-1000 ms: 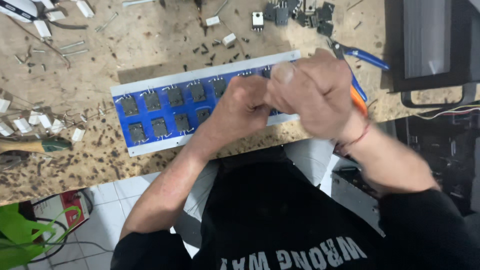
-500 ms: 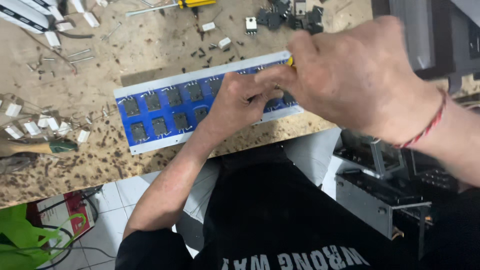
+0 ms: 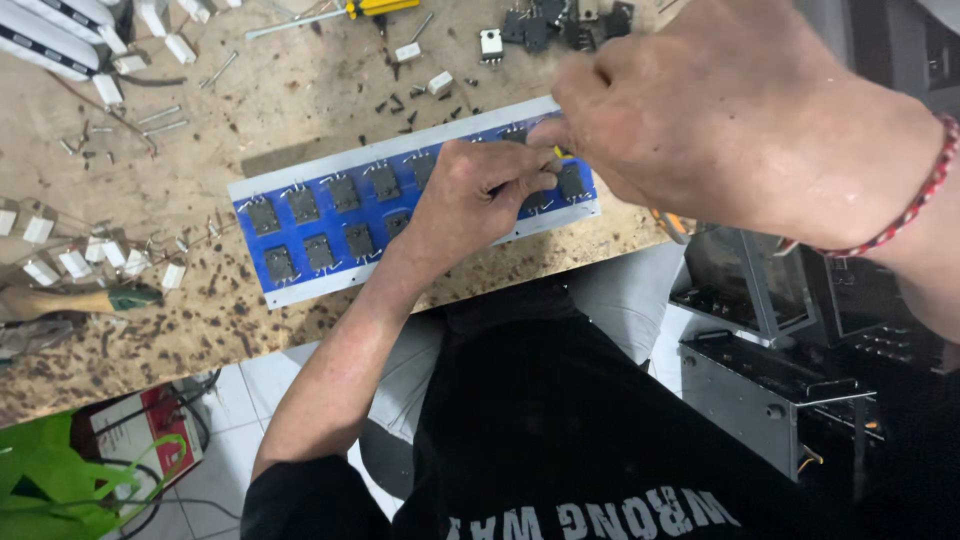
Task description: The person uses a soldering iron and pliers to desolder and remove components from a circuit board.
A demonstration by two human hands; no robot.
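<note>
The right hand (image 3: pixel 740 120) had swung nearer, hiding what both hands pinched over the blue board (image 3: pixel 330 215); the left hand (image 3: pixel 470 195) stayed on it.

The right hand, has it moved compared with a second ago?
Yes. The right hand has risen toward the camera and now sits past the blue board's right end, looming larger.

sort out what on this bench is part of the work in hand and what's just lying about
In hand: left hand and right hand on the blue board, black components.

Lying about: yellow screwdriver, white blocks, loose screws, wooden-handled tool.
</note>
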